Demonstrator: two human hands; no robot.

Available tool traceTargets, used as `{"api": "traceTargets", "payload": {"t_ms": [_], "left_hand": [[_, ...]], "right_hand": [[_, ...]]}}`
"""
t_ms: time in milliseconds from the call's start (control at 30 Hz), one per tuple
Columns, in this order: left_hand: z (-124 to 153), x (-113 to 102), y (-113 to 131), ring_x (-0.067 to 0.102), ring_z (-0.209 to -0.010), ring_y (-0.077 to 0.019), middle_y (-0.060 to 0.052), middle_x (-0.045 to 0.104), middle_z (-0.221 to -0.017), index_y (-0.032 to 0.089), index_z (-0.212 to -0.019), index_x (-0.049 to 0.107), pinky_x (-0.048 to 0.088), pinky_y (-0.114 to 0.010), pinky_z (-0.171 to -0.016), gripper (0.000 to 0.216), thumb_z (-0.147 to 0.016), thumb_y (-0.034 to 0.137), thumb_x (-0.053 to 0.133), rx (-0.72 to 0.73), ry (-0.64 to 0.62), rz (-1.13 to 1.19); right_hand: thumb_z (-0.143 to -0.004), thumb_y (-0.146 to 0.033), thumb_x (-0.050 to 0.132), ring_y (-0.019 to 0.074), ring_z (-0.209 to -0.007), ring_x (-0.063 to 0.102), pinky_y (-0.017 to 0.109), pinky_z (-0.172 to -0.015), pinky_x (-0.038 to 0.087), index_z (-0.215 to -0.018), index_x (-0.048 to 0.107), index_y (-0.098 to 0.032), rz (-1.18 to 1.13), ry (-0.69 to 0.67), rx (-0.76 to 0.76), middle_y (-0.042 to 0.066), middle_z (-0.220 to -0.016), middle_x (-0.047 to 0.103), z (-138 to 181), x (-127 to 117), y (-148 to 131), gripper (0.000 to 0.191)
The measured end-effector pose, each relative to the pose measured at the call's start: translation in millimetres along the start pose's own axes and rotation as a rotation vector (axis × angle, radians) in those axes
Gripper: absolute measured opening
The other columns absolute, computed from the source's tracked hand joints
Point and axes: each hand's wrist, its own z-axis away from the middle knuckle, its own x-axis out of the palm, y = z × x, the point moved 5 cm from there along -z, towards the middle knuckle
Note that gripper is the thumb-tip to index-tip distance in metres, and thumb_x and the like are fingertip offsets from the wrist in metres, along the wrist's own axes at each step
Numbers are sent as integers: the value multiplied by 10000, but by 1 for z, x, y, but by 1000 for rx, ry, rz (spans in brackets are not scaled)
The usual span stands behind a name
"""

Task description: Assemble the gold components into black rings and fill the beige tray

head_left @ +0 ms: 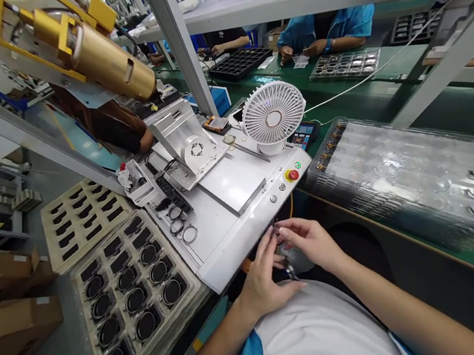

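My left hand [262, 280] is closed, held just in front of my body below the machine's front edge. Between its thumb and fingers a small dark part with a shiny edge [289, 270] peeks out, mostly hidden. My right hand [315, 243] meets it from the right, thumb and fingertips pinched together close to the left fingertips. Whatever lies in that pinch is too small to make out. Ahead of both hands is the white machine table [230, 243], with several thin dark rings [189, 233] lying on its left side.
At left, a tray [86, 326] carries round black parts; a beige tray [52, 234] lies behind. The machine bears a metal fixture [195, 148], white fan [274, 116] and red stop button [293, 175]. Clear stacked trays [400, 167] stand right. A gold cylinder [113, 61] overhangs. Co-workers sit opposite.
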Motion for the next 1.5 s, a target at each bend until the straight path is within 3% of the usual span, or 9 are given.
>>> {"api": "traceTargets", "payload": {"t_ms": [133,300,400,567,667,800,1033,1167,1500], "left_hand": [[-15,16,5,746,-1068,-336,-230,250,-1692,292,-1628,242,634,-523,-940,1084,-753,389,875,21,-203,-166],[-22,13,6,760,-1047,-282,-241,26,-1728,273,-1395,473,675,-368,-787,885,-658,345,956,-6,-58,341],[-21,14,5,764,-1048,-286,-260,51,-1721,254,-1305,492,669,-343,-770,829,-634,341,972,19,-44,460],[-16,12,6,777,-1006,-279,-282,241,-1680,220,-1320,495,671,-396,-821,797,-677,374,941,131,-118,77],[-16,10,6,671,-1259,-355,-254,316,-1661,210,-1320,491,624,-480,-967,677,-770,324,868,181,-189,-186],[-20,7,5,631,-1319,-342,-226,345,-1657,221,-1355,510,587,-477,-1036,682,-775,297,861,169,-247,-114],[-26,-3,-10,724,-1166,-269,-142,749,-1256,200,-1225,678,569,-417,-1051,564,-734,341,917,-90,146,690],[-25,0,-16,749,-1115,-251,-117,761,-1255,227,-1206,724,613,-382,-985,624,-641,325,972,-150,192,839],[-20,-3,-17,779,-1049,-242,-67,784,-1209,311,-1167,776,662,-322,-874,613,-600,203,981,-36,228,871]], "right_hand": [[-682,-560,900,209,-850,727,305,-774,596,-984,791,-187,-160,121,-15,95,-968,789,12,-7,2,492],[-651,-573,919,187,-643,700,289,-637,592,-831,770,-174,-171,113,15,54,-695,737,11,-21,-12,462],[-675,-601,895,175,-574,677,273,-578,577,-830,752,-160,-89,105,0,57,-630,714,14,-24,-17,490],[-617,-557,940,167,-579,677,266,-589,581,-838,748,-148,-81,55,41,63,-658,727,15,-22,-18,503],[-557,-515,977,163,-584,680,278,-619,594,-823,755,-143,-133,14,90,63,-691,737,13,-21,-14,508],[-521,-534,986,158,-572,671,261,-582,580,-750,721,-147,-210,78,150,46,-641,709,13,-23,-8,522],[-539,-468,989,99,-606,596,206,-583,520,-672,680,-145,-245,-10,255,17,-694,682,25,-13,-9,466],[-552,-445,965,132,-606,624,268,-627,540,-650,624,-160,-276,-82,315,20,-684,681,36,7,-11,455],[-579,-250,805,103,-576,459,229,-525,336,-718,474,-219,-138,53,116,-52,-632,547,41,24,-23,361]]}}
